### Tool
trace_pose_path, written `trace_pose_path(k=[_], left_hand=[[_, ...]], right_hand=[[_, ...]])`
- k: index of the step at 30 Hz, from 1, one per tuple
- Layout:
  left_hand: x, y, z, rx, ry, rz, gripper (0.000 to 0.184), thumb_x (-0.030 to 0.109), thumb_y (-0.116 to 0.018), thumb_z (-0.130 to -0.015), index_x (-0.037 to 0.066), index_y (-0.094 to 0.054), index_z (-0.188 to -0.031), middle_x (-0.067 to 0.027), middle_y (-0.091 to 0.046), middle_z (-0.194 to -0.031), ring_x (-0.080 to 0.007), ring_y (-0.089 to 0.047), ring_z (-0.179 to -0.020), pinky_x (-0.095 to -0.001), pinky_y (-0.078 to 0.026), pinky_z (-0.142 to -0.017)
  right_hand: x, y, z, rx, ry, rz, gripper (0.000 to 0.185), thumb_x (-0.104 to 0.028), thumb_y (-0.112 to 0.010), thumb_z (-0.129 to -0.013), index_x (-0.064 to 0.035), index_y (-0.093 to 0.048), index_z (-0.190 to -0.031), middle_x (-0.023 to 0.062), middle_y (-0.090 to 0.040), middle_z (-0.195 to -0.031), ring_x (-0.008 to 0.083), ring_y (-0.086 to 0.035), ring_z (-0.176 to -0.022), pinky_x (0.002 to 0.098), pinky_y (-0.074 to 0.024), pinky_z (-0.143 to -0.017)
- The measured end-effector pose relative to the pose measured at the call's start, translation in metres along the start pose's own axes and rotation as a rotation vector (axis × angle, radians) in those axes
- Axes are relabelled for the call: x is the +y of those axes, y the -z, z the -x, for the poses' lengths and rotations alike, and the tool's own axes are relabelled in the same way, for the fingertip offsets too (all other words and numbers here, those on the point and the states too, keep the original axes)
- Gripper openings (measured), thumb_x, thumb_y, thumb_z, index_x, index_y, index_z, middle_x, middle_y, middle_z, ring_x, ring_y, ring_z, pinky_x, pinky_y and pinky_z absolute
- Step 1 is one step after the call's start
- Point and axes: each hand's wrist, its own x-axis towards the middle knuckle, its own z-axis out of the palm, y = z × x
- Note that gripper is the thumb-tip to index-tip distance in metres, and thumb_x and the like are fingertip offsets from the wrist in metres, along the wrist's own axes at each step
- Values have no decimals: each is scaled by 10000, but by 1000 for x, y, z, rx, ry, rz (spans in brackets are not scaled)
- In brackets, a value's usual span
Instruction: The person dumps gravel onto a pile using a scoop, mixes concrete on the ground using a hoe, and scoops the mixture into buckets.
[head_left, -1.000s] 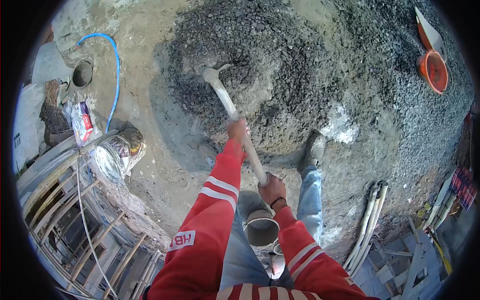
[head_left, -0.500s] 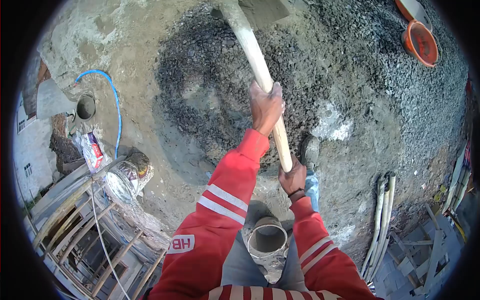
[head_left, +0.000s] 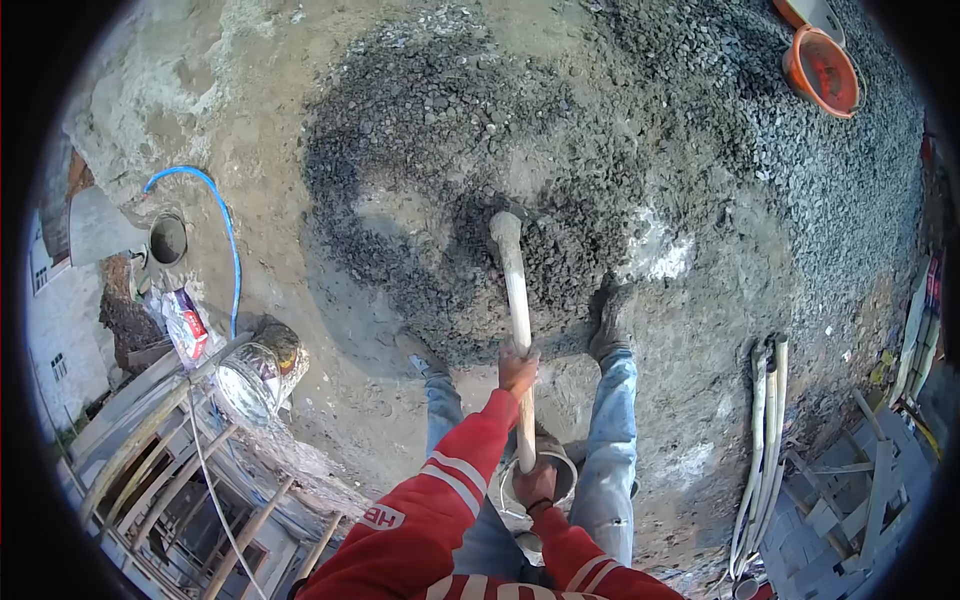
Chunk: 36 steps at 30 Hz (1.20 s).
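"What's different from half a second ago?"

"The hoe [head_left: 516, 300]. Its broad blade was up past the far edge of the gravel heap [head_left: 400, 160]; now its head is down in the near-middle part of that heap, and the handle runs back toward the person's legs."

"Can you see the blade?"

"No, only the rounded top of the head. I'd judge the blade is sunk in the dark gravel, so the stroke has landed and this is the working part of it."

"And the hands?"

"Both are wrapped firmly about the wood. The left hand [head_left: 517, 372] grips partway along the handle, fingers curled closed. The right hand [head_left: 535, 482] is closed around the butt end. They were reaching well forward; now they're drawn in close to the body."

"Anything near them?"

"A bucket [head_left: 567, 480] stands between the legs, with the right hand over its mouth. I can't tell whether they touch. The orange basin [head_left: 824, 72] lies well apart, on the grey stones at far right."
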Motion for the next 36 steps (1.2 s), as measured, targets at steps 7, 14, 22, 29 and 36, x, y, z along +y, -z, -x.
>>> trace_pose_path(k=[7, 14, 22, 29, 36], left_hand=[[74, 49, 130, 35, -364, 211, 181, 46, -580, -871, 52, -441, -988, -3, -464, -584, -83, -445, -407, -251, -363, -339], [329, 49, -10, 126, -847, 282, 142, 39, -580, -879, 12, -449, -925, -48, -486, -641, -109, -443, -421, -257, -366, -342], [118, 36, -174, 265, -331, -291, 423, 199, -687, -699, -42, -538, -1013, -231, -665, -880, -362, -668, -827, -416, -539, -737], [-108, 51, -3, 325, -282, 22, 281, 135, -689, -748, 93, -543, -984, -41, -569, -606, -165, -553, -450, -318, -461, -384], [-44, 127, 141, 180, -241, 399, 193, 66, -637, -836, 107, -485, -948, 15, -474, -570, -99, -489, -426, -250, -378, -337]], right_hand=[[40, -21, 12, 94, 369, -287, 181, -190, -672, -698, -94, -637, -846, 173, -643, -704, 395, -640, -715, 442, -521, -622], [-193, 38, -191, 75, 716, -272, 168, -158, -617, -748, -82, -636, -897, 191, -646, -778, 400, -621, -758, 445, -503, -646], [-109, -28, -112, 27, 186, -15, 362, -257, -673, -712, 29, -652, -932, 281, -649, -908, 408, -642, -876, 444, -520, -768], [77, -69, 38, 2, 210, 38, 281, -195, -695, -712, 46, -651, -850, 247, -650, -742, 372, -662, -705, 436, -503, -644], [88, -77, 77, -8, 393, -20, 327, -207, -683, -698, -45, -656, -981, 215, -664, -811, 399, -654, -797, 464, -521, -713]])
